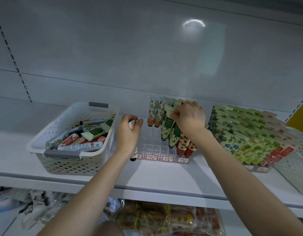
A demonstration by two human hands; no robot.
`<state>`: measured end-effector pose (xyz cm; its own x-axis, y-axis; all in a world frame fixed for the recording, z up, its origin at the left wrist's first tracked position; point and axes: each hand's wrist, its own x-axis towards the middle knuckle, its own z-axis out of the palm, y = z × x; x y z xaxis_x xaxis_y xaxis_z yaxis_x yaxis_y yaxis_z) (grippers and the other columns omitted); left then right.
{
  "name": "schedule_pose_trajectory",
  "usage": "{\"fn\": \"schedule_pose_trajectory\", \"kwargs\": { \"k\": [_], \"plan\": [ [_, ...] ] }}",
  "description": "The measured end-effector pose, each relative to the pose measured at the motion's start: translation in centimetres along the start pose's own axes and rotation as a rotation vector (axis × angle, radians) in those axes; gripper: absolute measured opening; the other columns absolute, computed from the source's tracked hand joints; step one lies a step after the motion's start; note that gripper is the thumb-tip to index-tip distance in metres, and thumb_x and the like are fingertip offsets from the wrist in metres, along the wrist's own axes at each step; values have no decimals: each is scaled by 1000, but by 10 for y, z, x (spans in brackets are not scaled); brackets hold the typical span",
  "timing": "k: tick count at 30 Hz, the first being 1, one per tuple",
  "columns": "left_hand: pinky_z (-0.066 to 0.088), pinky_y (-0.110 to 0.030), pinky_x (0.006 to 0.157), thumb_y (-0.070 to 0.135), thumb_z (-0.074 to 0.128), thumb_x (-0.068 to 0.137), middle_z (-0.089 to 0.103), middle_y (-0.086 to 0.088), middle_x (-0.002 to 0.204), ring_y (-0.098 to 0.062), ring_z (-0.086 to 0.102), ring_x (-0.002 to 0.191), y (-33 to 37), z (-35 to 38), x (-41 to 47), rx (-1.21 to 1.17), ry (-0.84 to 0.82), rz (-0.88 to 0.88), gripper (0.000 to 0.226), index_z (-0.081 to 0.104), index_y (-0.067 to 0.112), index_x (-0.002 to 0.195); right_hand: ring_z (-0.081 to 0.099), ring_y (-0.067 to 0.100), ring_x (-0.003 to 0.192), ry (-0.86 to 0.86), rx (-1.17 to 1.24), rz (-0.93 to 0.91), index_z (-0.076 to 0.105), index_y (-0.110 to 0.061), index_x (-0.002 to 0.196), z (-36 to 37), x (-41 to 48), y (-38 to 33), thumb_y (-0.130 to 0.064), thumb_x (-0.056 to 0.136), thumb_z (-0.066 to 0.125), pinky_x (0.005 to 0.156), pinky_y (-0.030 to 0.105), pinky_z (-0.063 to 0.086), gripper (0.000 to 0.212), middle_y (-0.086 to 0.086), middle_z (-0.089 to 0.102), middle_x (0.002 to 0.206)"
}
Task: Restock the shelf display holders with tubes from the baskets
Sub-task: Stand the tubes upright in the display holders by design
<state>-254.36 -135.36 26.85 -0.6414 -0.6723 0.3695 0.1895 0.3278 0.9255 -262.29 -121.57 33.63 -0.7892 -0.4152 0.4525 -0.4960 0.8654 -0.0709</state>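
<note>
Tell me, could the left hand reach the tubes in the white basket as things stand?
Probably yes: the basket sits right beside the left hand, open-topped, nothing between, though that hand already holds a tube.

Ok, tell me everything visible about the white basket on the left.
The white basket is perforated plastic with grey grips at its near and far rims. It sits upright on the shelf, left of the clear holder, with loose tubes lying jumbled inside. The left hand, gripping a tube, hovers beside its right wall; contact is unclear.

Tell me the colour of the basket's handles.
Grey handles on a white basket, clearest in the head view.
</note>
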Motion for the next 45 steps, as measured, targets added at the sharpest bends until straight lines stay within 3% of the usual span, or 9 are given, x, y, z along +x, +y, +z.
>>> {"fn": "schedule_pose_trajectory", "kwargs": {
  "k": [4,12,17,25,28,32,37,41,45],
  "plan": [
    [43,-30,67,18,54,92,60,-4,84,-23,56,77,3,0,-3,-46,-45,-12,8,54,11,93,48,28,106,17,20,-9,67,-11,90,1,-3,4,-31,92,53,82,32,35,24,8,61,102],
    [42,-12,48,14,48,96,59,-2,73,1,49,45,14,-7,-5,-161,-64,-133,10,51,5,92,50,30,97,130,224,-33,72,-11,94,6,-5,17,-34,86,63,75,30,36,26,9,65,95],
    [49,-19,59,11,54,92,65,4,70,-2,61,58,29,-18,-2,-328,-115,-212,11,59,12,82,57,27,80,339,490,-53,73,-4,84,-9,-9,8,-18,87,61,67,28,42,18,9,69,80],
    [47,-18,52,7,55,90,66,3,59,-7,62,55,70,-33,7,-696,-105,-226,12,56,11,79,61,-6,76,-373,849,-233,68,-11,103,-15,-41,-32,-28,81,69,73,6,48,27,-13,64,85],
    [47,-20,55,12,52,93,63,0,63,-7,59,56,77,-36,5,-690,-92,-227,13,58,11,81,64,-5,71,-471,970,-228,66,-12,96,-8,-51,-41,-19,79,71,73,10,51,19,-9,67,83],
    [49,-30,79,36,35,99,66,-5,83,-13,65,78,80,-49,9,-742,-277,-341,38,62,9,94,65,4,79,-658,1293,-76,62,-14,95,-5,-56,-38,-13,89,57,76,20,53,8,-4,67,87],
    [54,-26,62,3,49,93,68,-1,73,-11,66,67,79,-57,9,-694,-221,-279,15,62,10,89,65,12,87,-848,1467,-11,59,-12,105,-4,-58,-34,-14,96,42,79,23,52,19,3,68,95],
    [55,-23,59,-5,58,85,62,-6,80,-13,63,69,77,-53,9,-544,-139,-211,17,60,11,81,65,13,98,-618,1178,-59,61,-18,107,-13,-46,-37,-22,96,47,90,31,52,18,3,68,105],
    [57,-26,66,-2,64,83,62,-4,78,-18,63,73,76,-45,7,-385,-95,-152,18,62,14,77,68,17,80,-318,1098,-108,62,-10,107,-40,-28,-47,-27,91,58,73,35,55,24,1,69,91]
  ]
}}
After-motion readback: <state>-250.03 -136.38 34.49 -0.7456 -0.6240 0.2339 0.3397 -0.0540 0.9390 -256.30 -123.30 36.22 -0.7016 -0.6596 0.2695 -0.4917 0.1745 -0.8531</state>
